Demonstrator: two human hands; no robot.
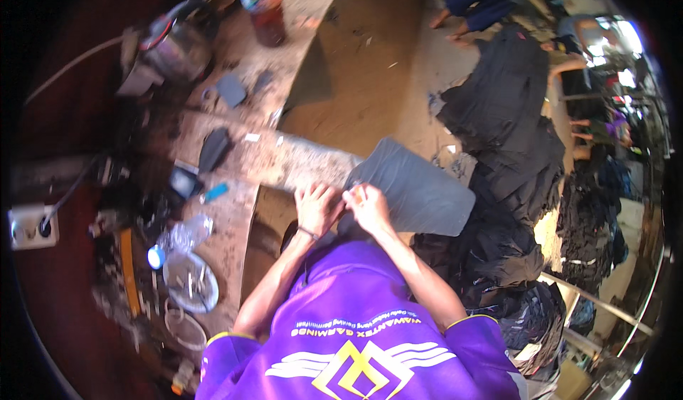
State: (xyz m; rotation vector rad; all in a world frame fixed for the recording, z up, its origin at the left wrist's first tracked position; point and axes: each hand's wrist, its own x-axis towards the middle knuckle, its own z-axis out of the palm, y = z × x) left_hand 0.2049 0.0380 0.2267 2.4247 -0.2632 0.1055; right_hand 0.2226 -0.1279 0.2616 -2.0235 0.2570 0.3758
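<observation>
Heaps of black cloth (512,158) fill the right side, running from the far floor to the near right edge and crowding the space beside the person. Left of them a worn, dusty workbench (284,162) curves through the middle, with a brown floor (363,59) beyond it. A grey fabric piece (420,190) lies across the bench's near right end, its lower left edge under the hands and its right end hanging over the black pile. The left hand (318,208) and the right hand (366,204) meet at that edge, fingers curled and pinched together on the grey fabric; what the fingertips grip is too small to tell. The purple shirt (356,329) with yellow trim blocks the near part of the bench.

Far left a dark machine (167,44) sits blurred, a bottle of red-brown liquid (265,9) just right of it, its top cut off. A crumpled clear plastic bottle (178,240) with a blue cap lies near left, just above a round white dish (191,280) of small bits. A white socket (32,226) with a plugged cable sits at the left rim. A small blue lighter-like object (215,192) lies mid-bench. Other people at the far right are mostly cut off.
</observation>
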